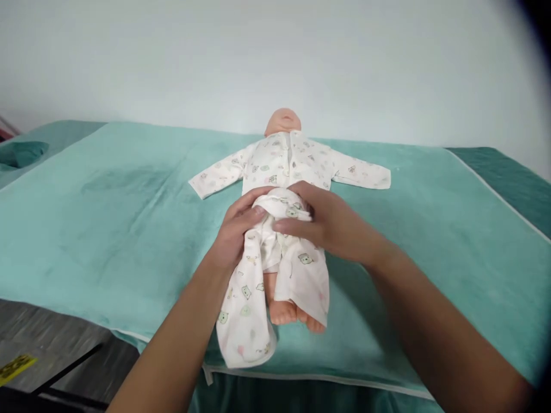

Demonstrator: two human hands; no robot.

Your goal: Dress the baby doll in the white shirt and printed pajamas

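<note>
A baby doll [283, 121] lies on its back on a teal towel [107, 229], head toward the wall. It wears a white printed shirt [288, 160] with sleeves spread out. White printed trousers [297, 269] are bunched at its waist, and its bare feet [297, 315] stick out below. My left hand [236, 229] grips the trouser waistband on the doll's left side as I see it. My right hand [331, 223] holds the waistband from the right, fingers curled over the bunched fabric.
The towel covers a table with a darker green sheet [512, 178] beneath, showing at right and left. A plain wall [275, 57] stands behind. Grey floor [47, 344] with a yellow mark [15, 367] lies at lower left.
</note>
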